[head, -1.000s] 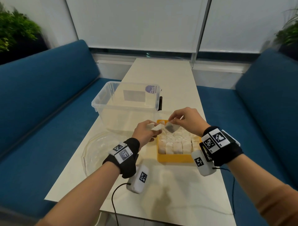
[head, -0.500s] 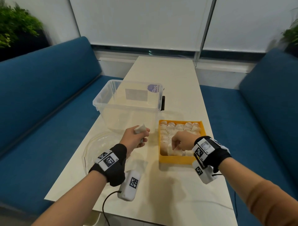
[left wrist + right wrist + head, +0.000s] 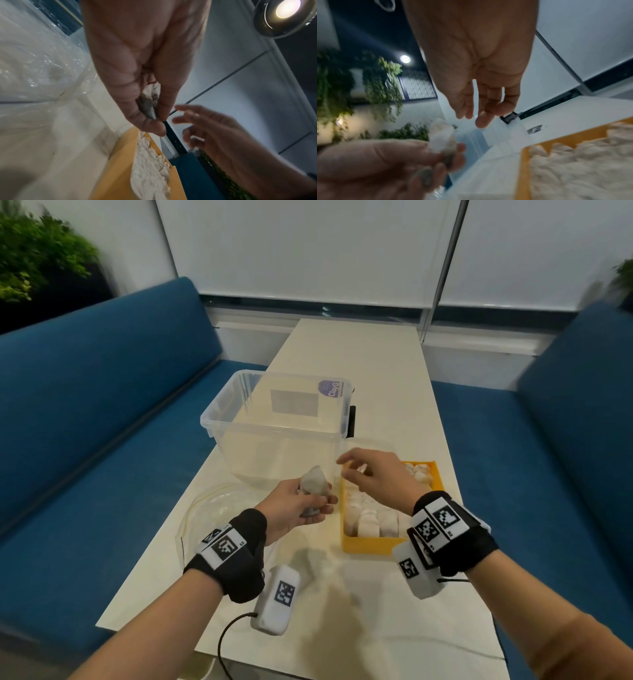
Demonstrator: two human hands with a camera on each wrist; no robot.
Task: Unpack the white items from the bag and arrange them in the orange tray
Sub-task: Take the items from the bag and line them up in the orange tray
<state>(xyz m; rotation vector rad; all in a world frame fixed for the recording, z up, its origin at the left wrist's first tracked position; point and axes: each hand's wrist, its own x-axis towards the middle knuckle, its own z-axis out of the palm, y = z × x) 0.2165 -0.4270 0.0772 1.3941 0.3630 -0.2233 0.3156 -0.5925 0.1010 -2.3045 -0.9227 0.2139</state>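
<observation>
Fingers [image 3: 322, 501] of the left hand [image 3: 294, 506] are curling round a small crumpled bag [image 3: 313, 486], pinching its lower part against the thumb while its pale upper end is poking up above them; the right hand [image 3: 371, 477] is hovering just beside that tip with its fingers [image 3: 482, 108] loose and slightly spread, holding nothing. Beyond the right fingertips, the orange tray [image 3: 370, 542] is sitting on the table [image 3: 342, 594], already crowded with rows of white items [image 3: 368, 520]. Judging by its creased, translucent skin, the bag is handling as thin, light and floppy film, probably slippery, so a pinch at the free top edge looks the likeliest hold for opening it. Whatever is inside is showing only as a grey-white lump, too blurred to name; it appears soft and light, so gentle pressure on its sides seems wise. Past the left fingers, a clear plastic tub [image 3: 277, 426] is standing on the table.
</observation>
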